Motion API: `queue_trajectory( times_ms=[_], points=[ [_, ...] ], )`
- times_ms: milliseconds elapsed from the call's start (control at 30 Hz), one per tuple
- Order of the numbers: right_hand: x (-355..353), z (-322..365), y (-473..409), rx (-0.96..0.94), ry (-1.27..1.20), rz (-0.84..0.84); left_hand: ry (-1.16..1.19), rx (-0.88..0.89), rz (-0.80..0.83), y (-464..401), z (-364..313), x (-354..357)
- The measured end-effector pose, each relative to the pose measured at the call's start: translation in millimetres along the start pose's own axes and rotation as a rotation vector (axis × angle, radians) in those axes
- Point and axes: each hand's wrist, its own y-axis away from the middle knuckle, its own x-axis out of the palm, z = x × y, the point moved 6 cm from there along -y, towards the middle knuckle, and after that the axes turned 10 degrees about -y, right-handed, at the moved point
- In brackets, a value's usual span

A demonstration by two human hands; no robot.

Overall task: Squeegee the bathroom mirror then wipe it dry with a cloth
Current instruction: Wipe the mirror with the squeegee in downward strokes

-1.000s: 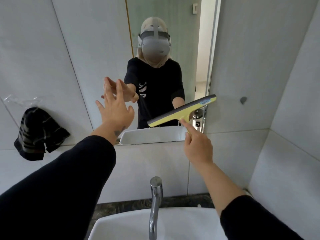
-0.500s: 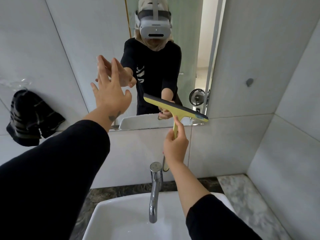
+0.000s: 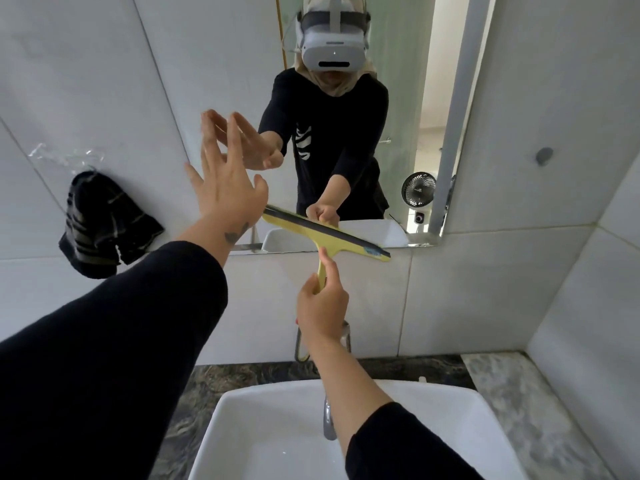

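Observation:
The bathroom mirror [image 3: 221, 64] hangs on the white tiled wall above the sink. My right hand [image 3: 322, 308] grips the handle of a yellow squeegee [image 3: 325, 233], whose dark rubber blade lies tilted across the mirror's bottom edge, left end higher. My left hand [image 3: 225, 185] is raised with fingers spread, fingertips at or near the glass on the left part of the mirror, holding nothing. A dark striped cloth [image 3: 104, 226] hangs on the wall to the left of the mirror.
A white basin [image 3: 242, 427] sits below on a dark marble counter [image 3: 519, 393], with a chrome tap [image 3: 329, 420] partly hidden behind my right forearm. A tiled side wall closes in on the right. The mirror reflects a person with a headset and a small fan.
The squeegee has come down from mid-mirror to the mirror's bottom edge, its blade tilt reversed. My left hand stayed raised against the glass. The view tipped downward, showing more of the sink.

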Motion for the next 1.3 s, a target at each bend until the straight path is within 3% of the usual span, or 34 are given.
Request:
queue_trajectory(
  times_ms=[167,367,600,900,1100,1300],
  points=[
    [49.6,-2.7,19.3,0.009,-0.026,0.093,-0.072,-0.005,0.072,-0.1,30.6,5.4],
    [66.1,-11.9,23.5,-0.049,0.097,0.033,-0.096,0.083,0.093,0.9,45.3,16.5],
    [73.6,-24.6,28.0,-0.197,0.493,0.236,-0.089,0.101,0.115,-1.4,47.4,20.2],
    [43.5,-3.5,-11.0,-0.486,0.943,0.51,-0.064,0.083,0.145,0.1,43.7,18.9],
    [5.5,13.1,-46.3,-0.666,1.218,0.566,-0.07,0.056,0.136,0.1,40.0,19.8],
    [-48.7,17.4,-68.4,-0.673,1.369,0.551,-0.057,-0.007,0.086,6.8,33.6,21.7]
  ],
)
